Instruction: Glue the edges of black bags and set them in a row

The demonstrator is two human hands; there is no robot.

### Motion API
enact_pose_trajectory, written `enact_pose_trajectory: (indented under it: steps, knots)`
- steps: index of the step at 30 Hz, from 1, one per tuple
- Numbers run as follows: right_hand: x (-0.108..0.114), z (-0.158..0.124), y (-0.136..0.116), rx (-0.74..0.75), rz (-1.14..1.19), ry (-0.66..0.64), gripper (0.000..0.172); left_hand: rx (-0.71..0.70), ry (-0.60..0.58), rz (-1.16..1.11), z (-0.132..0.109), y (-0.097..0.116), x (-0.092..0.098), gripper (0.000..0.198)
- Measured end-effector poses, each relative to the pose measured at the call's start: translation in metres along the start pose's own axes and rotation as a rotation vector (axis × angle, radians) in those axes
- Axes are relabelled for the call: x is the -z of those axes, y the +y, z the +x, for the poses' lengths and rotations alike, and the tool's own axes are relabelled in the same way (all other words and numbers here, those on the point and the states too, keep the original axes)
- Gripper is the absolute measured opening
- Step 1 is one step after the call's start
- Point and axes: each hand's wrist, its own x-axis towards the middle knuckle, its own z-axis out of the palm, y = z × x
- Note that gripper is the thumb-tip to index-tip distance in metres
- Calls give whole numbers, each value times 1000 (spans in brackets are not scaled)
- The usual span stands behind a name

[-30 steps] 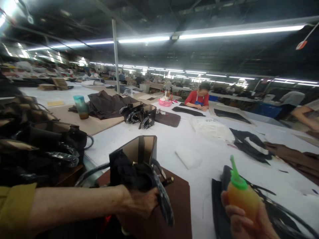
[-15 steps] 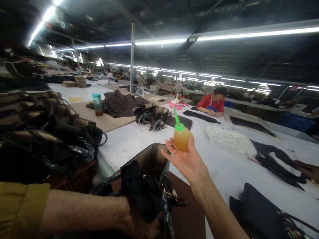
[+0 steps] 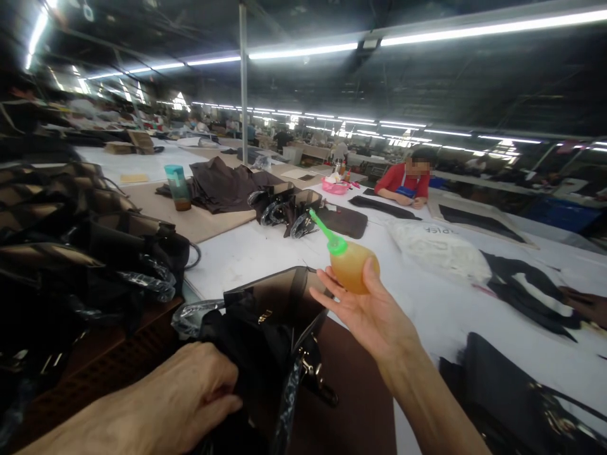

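My right hand [image 3: 367, 309] holds a small squeeze bottle [image 3: 353, 268] of amber liquid. Its green nozzle tilts up and to the left, and the fingers around it are partly spread. Below stands an open black handbag [image 3: 284, 297] with a tan inside, gold hardware and plastic-wrapped handles. Black lining cloth [image 3: 246, 354] bulges from its mouth. With fingers curled, my left hand [image 3: 194, 385] grips this cloth at the bag's near side; the fingertips are hidden in it.
Several similar bags [image 3: 95, 253] crowd the left side. Across the white table [image 3: 227, 259] are a teal-lidded bottle [image 3: 177, 188], dark cloth [image 3: 222, 183], more bags [image 3: 287, 208] and a white plastic sack [image 3: 439, 253]. A co-worker in red [image 3: 403, 180] leans on the far side.
My left hand has come up from low behind the lining to its near side. The squeeze bottle in my right hand has tipped further left. The view has tilted down slightly.
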Motion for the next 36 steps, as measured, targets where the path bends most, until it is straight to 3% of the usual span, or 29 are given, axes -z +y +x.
enact_pose_trajectory:
  steps: [2,4,5,6,8,11,14,19,21,24,27,30,33,36]
  knots:
    - [-1,0,2,12,-3,9,34,-76,164,15,7,24,1,26]
    - [-2,0,3,24,-21,8,34,-110,445,59,20,45,-5,27]
    - [-2,-1,3,31,-30,9,33,-99,528,87,28,53,-10,35]
    - [-2,-1,3,38,-34,12,33,-65,537,113,36,58,-14,42]
    - [-2,-3,2,50,-33,16,33,-15,408,122,49,63,-20,36]
    - [-2,-11,-1,54,-17,34,34,-61,215,53,56,56,-19,7]
    - [-6,-26,-7,59,-22,47,35,-175,184,43,53,45,-7,8]
    - [-16,-54,-15,101,-68,-1,38,-504,98,166,48,38,21,9]
    - [-15,-61,-12,94,-88,-8,38,-527,70,180,46,35,26,9]
    - [-8,-65,-4,44,-103,39,41,-381,82,66,39,22,21,17]
    - [-1,-65,0,13,-97,96,42,-164,119,-269,28,7,7,38]
    - [-1,-62,-3,54,-120,96,46,47,272,-532,23,2,-6,33]
    - [-4,-55,-6,77,-151,97,53,276,499,-526,31,5,-14,27]
    - [-6,-51,-6,72,-170,103,54,356,570,-408,49,7,-16,38]
